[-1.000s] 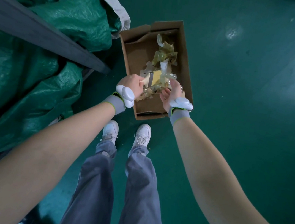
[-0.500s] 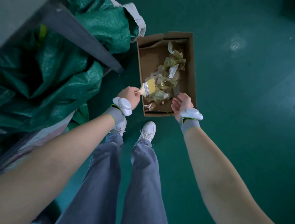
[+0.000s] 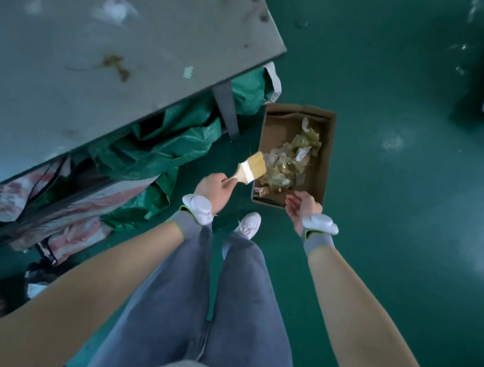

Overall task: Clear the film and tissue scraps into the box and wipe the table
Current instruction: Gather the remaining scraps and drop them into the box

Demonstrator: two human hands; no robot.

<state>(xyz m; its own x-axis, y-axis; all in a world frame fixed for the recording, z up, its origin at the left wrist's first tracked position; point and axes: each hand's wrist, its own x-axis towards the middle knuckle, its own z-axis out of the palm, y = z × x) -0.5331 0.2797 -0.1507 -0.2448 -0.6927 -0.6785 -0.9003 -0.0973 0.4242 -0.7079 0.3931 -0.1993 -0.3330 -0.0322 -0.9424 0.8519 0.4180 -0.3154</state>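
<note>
The table fills the upper left, its corner reaching toward the box, which sits on the floor just right of the table leg. In the box lies a heap of film and tissue scraps. Under the table, crumpled sheeting is bundled (some spills out beside the leg). The left hand holds a brush at the box's left wall; the right hand hovers over its near edge. A shoe stands just before the box.
</note>
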